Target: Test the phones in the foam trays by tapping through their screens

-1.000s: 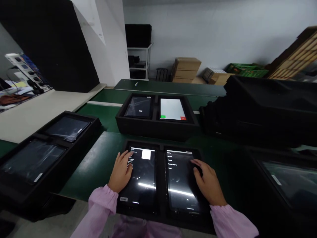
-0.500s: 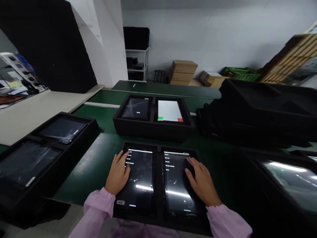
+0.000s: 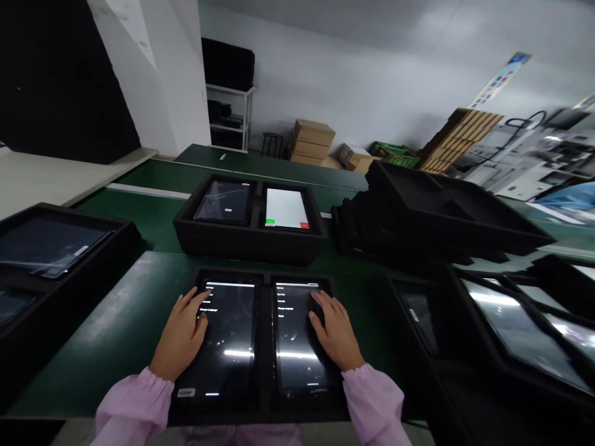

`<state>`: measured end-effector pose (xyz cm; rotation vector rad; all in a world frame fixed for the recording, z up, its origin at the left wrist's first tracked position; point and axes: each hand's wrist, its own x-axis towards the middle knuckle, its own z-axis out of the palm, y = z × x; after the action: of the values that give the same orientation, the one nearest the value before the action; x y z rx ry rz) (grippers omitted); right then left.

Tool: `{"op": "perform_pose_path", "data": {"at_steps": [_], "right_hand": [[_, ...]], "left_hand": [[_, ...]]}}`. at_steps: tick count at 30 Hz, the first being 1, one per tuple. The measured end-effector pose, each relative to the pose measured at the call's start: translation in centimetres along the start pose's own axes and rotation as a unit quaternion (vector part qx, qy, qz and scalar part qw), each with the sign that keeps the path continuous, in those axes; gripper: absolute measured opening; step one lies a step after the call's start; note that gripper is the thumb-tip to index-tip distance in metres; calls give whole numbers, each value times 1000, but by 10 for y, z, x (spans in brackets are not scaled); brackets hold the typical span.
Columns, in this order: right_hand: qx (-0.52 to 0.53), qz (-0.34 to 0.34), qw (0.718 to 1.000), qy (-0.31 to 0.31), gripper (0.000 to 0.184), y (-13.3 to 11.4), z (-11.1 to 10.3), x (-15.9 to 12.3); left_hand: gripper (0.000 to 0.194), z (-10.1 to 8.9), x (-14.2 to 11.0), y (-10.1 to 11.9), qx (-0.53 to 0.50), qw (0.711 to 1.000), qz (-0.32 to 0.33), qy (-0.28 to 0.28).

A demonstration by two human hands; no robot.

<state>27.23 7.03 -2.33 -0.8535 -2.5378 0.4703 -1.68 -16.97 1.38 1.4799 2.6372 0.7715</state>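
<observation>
Tablets (image 3: pixel 229 334) lie partly under the left grip (image 3: pixel 183 331) and right grip (image 3: pixel 334 325), both loosely spread.

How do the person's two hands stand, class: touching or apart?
Apart: in the head view, parts of the left tablet and right tablet show between the left hand and right hand.

I stood in what looked like an electronics workshop: tablets (image 3: pixel 230 337) lay in black trays (image 3: pixel 246 246) along a green surface (image 3: pixel 116 310), a dark stack of trays (image 3: pixel 418 207) sat nearby, and cardboard boxes (image 3: pixel 312 142) were piled by the wall (image 3: pixel 372 87).
</observation>
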Motion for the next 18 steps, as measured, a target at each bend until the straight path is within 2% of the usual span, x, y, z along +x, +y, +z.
{"op": "perform_pose_path", "data": {"at_steps": [4, 11, 18], "right_hand": [[31, 27, 999, 16, 42, 1, -1, -1], [70, 23, 995, 74, 35, 3, -5, -3], [105, 10, 991, 86, 29, 7, -4, -8]], "left_hand": [[41, 0, -1, -5, -51, 998, -14, 17], [35, -4, -5, -5, -68, 997, -10, 41], [35, -8, -8, 1, -69, 997, -4, 30]]}}
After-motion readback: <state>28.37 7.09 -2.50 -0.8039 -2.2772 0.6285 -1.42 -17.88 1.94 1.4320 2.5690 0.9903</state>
